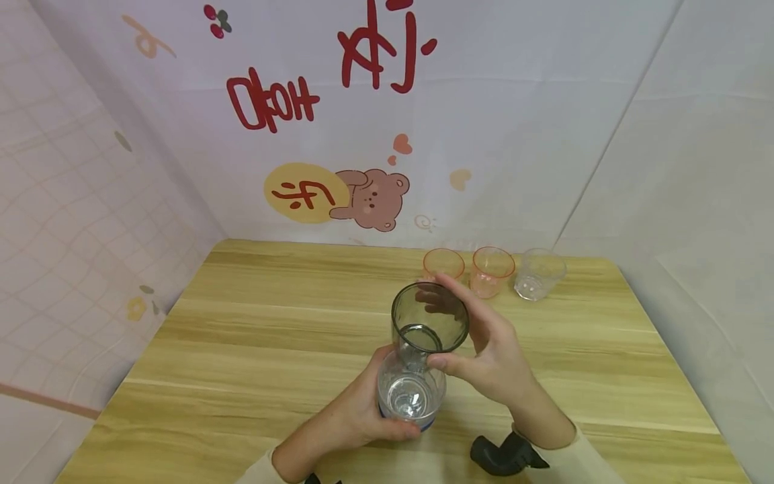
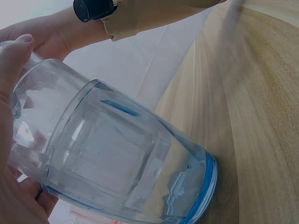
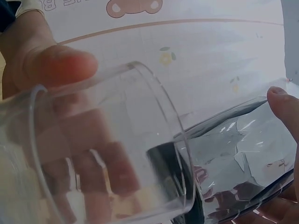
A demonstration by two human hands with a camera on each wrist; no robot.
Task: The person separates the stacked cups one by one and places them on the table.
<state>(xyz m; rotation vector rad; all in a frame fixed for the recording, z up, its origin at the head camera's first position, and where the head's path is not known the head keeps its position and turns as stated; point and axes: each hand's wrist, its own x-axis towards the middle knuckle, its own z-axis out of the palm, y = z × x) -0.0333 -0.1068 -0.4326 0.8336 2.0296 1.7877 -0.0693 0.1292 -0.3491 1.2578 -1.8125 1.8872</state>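
Low over the front of the wooden table, my left hand [image 1: 363,410] grips a clear cup [image 1: 387,386] that is nested in a blue-tinted cup [image 2: 210,179]. My right hand [image 1: 496,356] holds a smoky grey cup [image 1: 444,312] above them, its thumb and fingers around the side. In the right wrist view the dark base [image 3: 173,170] of the grey cup overlaps the rim of the clear cup. The grey cup leans, and its open mouth faces up toward the head camera.
Two orange-rimmed cups [image 1: 492,272] and another clear cup [image 1: 541,275] stand in a row at the back right of the wooden table [image 1: 272,316]. Printed white cloth [image 1: 514,134] hangs behind and at both sides. A black curved strap piece [image 1: 502,457] shows by the right wrist.
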